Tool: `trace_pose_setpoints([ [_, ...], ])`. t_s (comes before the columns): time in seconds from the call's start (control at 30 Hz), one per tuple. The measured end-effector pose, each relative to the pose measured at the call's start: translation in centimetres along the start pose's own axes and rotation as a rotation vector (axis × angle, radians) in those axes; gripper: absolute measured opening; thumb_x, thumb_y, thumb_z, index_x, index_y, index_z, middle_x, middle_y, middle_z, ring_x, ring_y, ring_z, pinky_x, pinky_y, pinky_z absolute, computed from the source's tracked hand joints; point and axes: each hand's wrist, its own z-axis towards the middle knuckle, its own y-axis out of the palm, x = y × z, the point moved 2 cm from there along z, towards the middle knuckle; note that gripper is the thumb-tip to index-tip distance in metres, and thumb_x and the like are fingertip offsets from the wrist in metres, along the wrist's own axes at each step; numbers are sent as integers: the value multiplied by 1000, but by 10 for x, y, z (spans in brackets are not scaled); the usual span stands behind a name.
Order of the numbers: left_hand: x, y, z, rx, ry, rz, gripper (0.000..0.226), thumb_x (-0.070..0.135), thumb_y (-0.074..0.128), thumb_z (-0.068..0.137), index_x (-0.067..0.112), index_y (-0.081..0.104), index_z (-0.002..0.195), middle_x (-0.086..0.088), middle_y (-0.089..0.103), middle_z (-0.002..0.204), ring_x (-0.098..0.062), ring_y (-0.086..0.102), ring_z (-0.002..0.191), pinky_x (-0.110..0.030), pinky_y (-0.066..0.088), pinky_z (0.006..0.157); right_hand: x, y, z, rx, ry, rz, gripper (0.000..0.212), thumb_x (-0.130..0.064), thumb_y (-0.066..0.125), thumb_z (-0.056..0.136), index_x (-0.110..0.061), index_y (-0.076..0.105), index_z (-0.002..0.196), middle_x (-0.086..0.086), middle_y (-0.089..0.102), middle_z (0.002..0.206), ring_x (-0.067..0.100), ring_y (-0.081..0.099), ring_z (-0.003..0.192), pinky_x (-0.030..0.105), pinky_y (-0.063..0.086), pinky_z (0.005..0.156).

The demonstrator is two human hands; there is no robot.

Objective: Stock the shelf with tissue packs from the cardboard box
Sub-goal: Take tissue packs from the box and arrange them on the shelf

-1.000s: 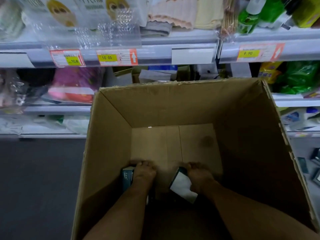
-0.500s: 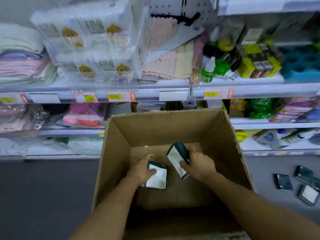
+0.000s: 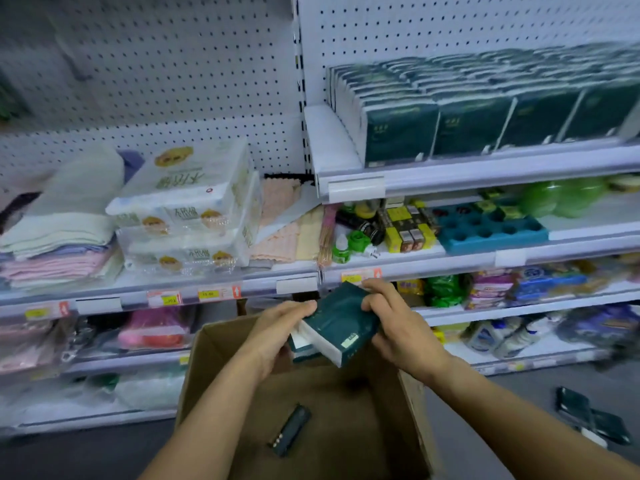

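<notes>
Hands point(image 3: 277, 336) point(image 3: 398, 322) grip tissue packs point(image 3: 337, 323) above cardboard box point(image 3: 207, 368), long axis tilted.

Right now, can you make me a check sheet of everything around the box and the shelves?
Surface: dark floor under the shelving.
Job's things: cardboard box, open, one dark pack lying inside; two green tissue packs held above it; top shelf already lined with matching packs.
Clutter: loose packs on the floor, right of the box.
Hands: left hand and right hand both grip the held packs.
Cables: nothing seen.
Surroundings: pegboard, folded towels, bottles, price tags.
</notes>
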Motion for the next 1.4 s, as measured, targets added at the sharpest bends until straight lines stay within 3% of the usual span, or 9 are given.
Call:
trace_pose_setpoints([
  [0.13, 44, 40, -9, -26, 178, 109, 20, 39, 82, 72, 24, 78, 84, -2, 74, 100, -24, 64, 107, -42, 48, 98, 21, -52, -11, 53, 36, 134, 60, -19, 77, 75, -29, 34, 117, -8, 25, 145, 22, 55, 111, 37, 55, 71],
  [0.27, 77, 86, -11, -44, 280, 201, 4, 25, 80, 78, 24, 76, 78, 7, 71, 101, -14, 60, 107, -34, 45, 95, 39, -109, -28, -117, 197, 505, 84, -51, 85, 63, -34, 37, 130, -16, 37, 135, 2, 49, 117, 22, 51, 87],
  [0.4, 104, 154, -5, -121, 379, 332, 8, 25, 81, 78, 25, 73, 78, 13, 70, 99, -9, 59, 109, -28, 45, 93, 79, -165, -32, -103, 550, 825, 64, -43, 75, 81, -28, 41, 133, -13, 50, 121, -9, 60, 96, 12, 51, 70],
  [0.57, 146, 250, 3, -180, 509, 461, 29, 51, 73, 77, 23, 73, 86, 10, 60, 112, 1, 54, 107, -16, 37, 82, 162, -234, -28, -285, 654, 615, 74, -30, 90, 65, -25, 54, 130, 5, 57, 123, 20, 61, 109, 34, 53, 93],
  [0.67, 164, 284, 13, -88, 547, 400, 26, 54, 62, 86, 29, 72, 89, 13, 62, 112, 4, 54, 105, -19, 38, 84, 194, -282, -25, -295, 603, 674, 51, -17, 86, 69, -16, 65, 116, 9, 67, 108, 19, 68, 95, 30, 56, 82],
  [0.77, 179, 288, 26, 80, 609, 390, 4, 33, 65, 93, 33, 67, 96, 13, 61, 117, -2, 55, 108, -19, 44, 86, 223, -322, -10, -183, 528, 696, 39, -20, 84, 66, -11, 69, 101, 11, 69, 90, 22, 68, 81, 39, 54, 78],
  [0.97, 212, 286, 39, 198, 575, 537, 48, 32, 67, 92, 34, 50, 137, 13, 42, 136, -6, 39, 121, -27, 33, 101, 252, -354, 56, 99, 271, 428, 33, -20, 82, 78, -10, 58, 98, 11, 54, 81, 16, 48, 68, 29, 42, 67],
  [1.13, 226, 289, 47, 196, 534, 624, 61, 34, 68, 91, 38, 39, 144, 7, 34, 148, -29, 49, 124, -49, 48, 96, 263, -342, 96, 133, 124, 223, 36, -25, 79, 81, -20, 51, 103, -6, 48, 88, 14, 43, 71, 28, 38, 65],
  [1.4, 229, 287, 48, 164, 533, 631, 61, 32, 68, 91, 34, 41, 145, 10, 33, 152, -13, 35, 136, -25, 29, 102, 259, -321, 102, 390, 79, -354, 42, -36, 72, 83, -16, 57, 117, 3, 57, 114, 27, 51, 109, 39, 42, 82],
])
